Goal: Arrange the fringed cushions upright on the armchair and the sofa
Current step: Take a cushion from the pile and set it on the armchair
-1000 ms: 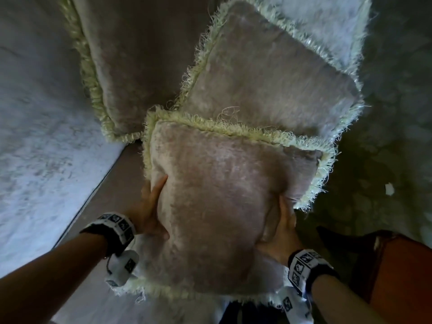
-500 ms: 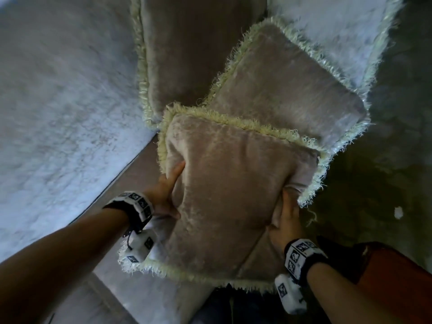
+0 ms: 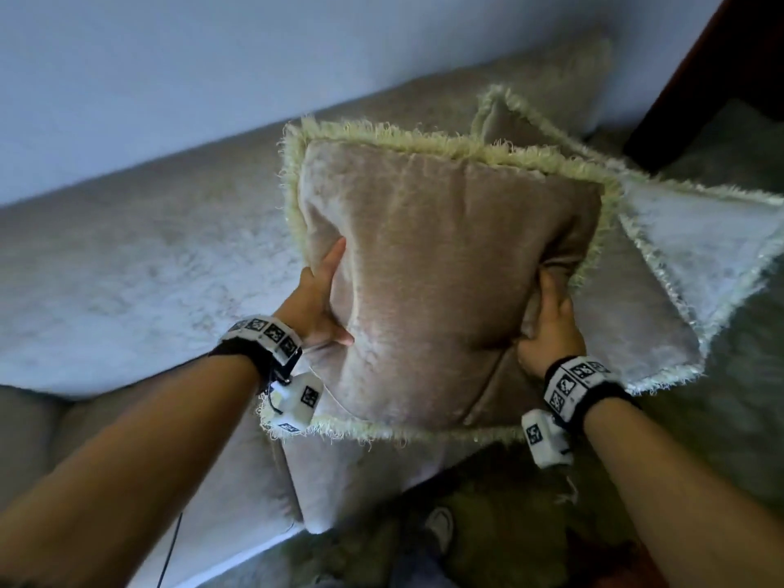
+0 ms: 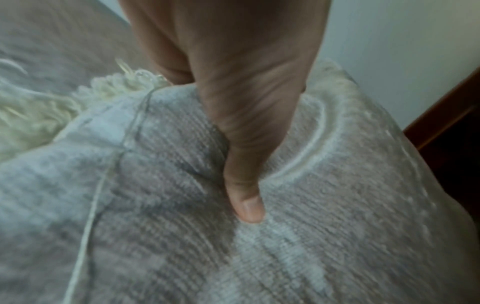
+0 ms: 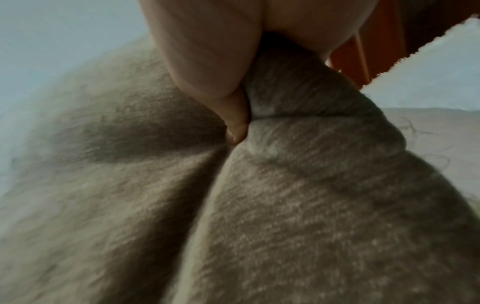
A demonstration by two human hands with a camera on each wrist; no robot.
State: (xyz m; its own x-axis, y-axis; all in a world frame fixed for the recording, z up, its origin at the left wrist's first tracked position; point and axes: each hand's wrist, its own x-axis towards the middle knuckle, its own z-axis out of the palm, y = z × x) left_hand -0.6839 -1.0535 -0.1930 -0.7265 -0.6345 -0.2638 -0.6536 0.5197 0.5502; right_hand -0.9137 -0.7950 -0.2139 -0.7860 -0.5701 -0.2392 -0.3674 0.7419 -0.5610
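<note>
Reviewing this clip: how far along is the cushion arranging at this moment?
Nothing looks finished yet. In hand: one fringed cushion, lifted off the seat, gripped by the left hand and right hand on its sides. Left: the other cushions lie flat and overlapping on the sofa, not upright. No armchair can be told apart in view.

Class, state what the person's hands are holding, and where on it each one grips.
A fringed cushion: left hand on its left side, right hand on its right side.
</note>
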